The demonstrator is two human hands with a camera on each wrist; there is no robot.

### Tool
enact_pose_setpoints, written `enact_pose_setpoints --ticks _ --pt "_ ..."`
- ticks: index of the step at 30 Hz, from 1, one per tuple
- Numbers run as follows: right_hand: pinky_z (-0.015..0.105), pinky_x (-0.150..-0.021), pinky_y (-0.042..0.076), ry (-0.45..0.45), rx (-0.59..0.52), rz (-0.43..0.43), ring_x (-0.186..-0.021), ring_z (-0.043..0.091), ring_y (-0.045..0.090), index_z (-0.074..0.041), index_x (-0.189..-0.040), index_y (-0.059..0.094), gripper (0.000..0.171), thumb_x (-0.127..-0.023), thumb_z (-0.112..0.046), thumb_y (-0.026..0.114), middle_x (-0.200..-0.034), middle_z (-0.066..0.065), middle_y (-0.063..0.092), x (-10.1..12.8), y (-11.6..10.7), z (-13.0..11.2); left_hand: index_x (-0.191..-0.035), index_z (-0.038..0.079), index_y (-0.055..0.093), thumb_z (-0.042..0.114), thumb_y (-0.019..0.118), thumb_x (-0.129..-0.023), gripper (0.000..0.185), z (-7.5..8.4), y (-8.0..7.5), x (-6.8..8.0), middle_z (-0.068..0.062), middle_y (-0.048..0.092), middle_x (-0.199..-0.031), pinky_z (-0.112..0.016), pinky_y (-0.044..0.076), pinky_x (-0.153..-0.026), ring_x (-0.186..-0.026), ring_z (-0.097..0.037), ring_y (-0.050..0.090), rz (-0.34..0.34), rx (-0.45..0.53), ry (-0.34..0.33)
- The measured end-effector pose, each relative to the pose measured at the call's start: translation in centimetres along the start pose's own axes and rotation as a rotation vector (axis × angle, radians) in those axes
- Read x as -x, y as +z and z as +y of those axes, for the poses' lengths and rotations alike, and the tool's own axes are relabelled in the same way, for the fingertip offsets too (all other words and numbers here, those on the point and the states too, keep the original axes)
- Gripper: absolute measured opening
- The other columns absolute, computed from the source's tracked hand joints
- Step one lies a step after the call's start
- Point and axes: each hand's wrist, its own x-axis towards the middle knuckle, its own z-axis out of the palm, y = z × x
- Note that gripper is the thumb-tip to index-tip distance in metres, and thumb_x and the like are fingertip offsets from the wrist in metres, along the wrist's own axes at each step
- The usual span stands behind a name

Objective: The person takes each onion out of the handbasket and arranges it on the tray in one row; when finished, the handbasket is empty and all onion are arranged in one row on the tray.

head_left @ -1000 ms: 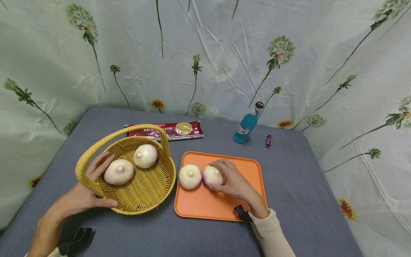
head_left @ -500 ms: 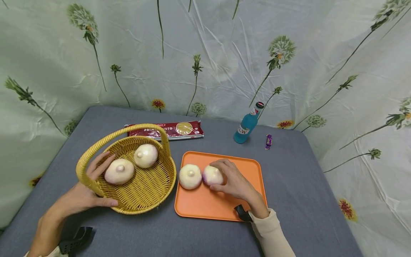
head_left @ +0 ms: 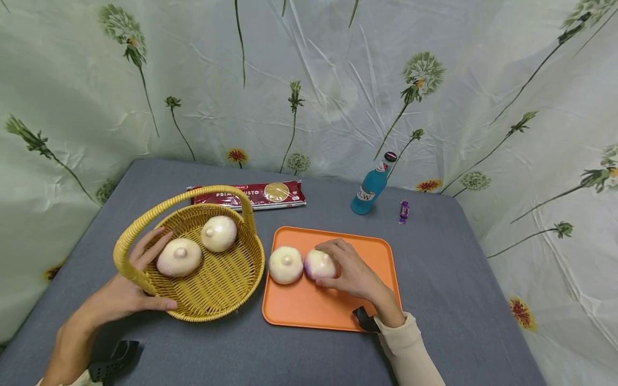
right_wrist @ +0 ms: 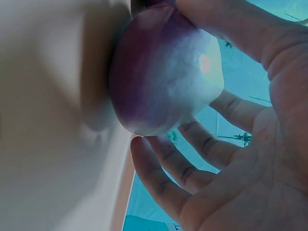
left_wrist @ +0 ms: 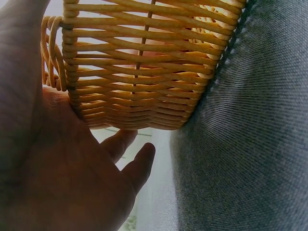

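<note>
In the head view my left hand [head_left: 123, 292] holds the left side of a yellow wicker basket [head_left: 217, 289], thumb and fingers spread over its rim near the handle. Two whitish turnips, a left one [head_left: 179, 258] and a right one [head_left: 219, 234], lie inside. On the orange tray [head_left: 309, 313], my right hand [head_left: 350, 271] grips a white and purple turnip [head_left: 318, 264] between thumb and fingers. Another turnip [head_left: 286, 265] sits just left of it. The right wrist view shows the gripped turnip's [right_wrist: 163, 72] purple side; the left wrist view shows the basket's woven wall [left_wrist: 139, 67].
Behind the basket lies a dark red pasta packet [head_left: 275, 194], partly hidden by the handle. A blue bottle [head_left: 369, 190] stands behind the tray, with a small purple wrapped candy [head_left: 404, 212] to its right. A flower-printed curtain [head_left: 328, 96] closes off the grey table's [head_left: 449, 268] back.
</note>
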Motion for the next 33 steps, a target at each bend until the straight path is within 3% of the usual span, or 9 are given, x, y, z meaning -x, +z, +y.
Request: enact_pose_setpoints --ticks 26,33 --pt "0.052 -0.106 0.042 0.011 0.018 -0.008 -0.13 0.028 0.046 -0.012 -0.135 0.058 0.063 -0.08 -0.028 0.085 -0.14 0.007 0.053 0.09 -0.35 -0.41 -0.16 0.007 0.021 0.012 0.099 -0.048 0.137 -0.15 -0.05 0.12 -0.022 0.008 -0.162 -0.003 0.008 -0.101 -0.147 0.003 0.002 -0.009 -0.004 -0.003" --pt "0.051 -0.106 0.042 -0.021 0.045 0.001 -0.13 0.027 0.047 -0.013 -0.135 0.058 0.062 -0.082 -0.029 0.084 -0.139 0.007 0.054 -0.29 -0.58 -0.86 -0.16 0.006 0.021 0.009 0.099 -0.048 0.136 -0.14 -0.04 0.07 -0.025 0.008 -0.161 -0.003 0.01 -0.101 -0.147 0.002 0.002 -0.004 0.016 0.004"
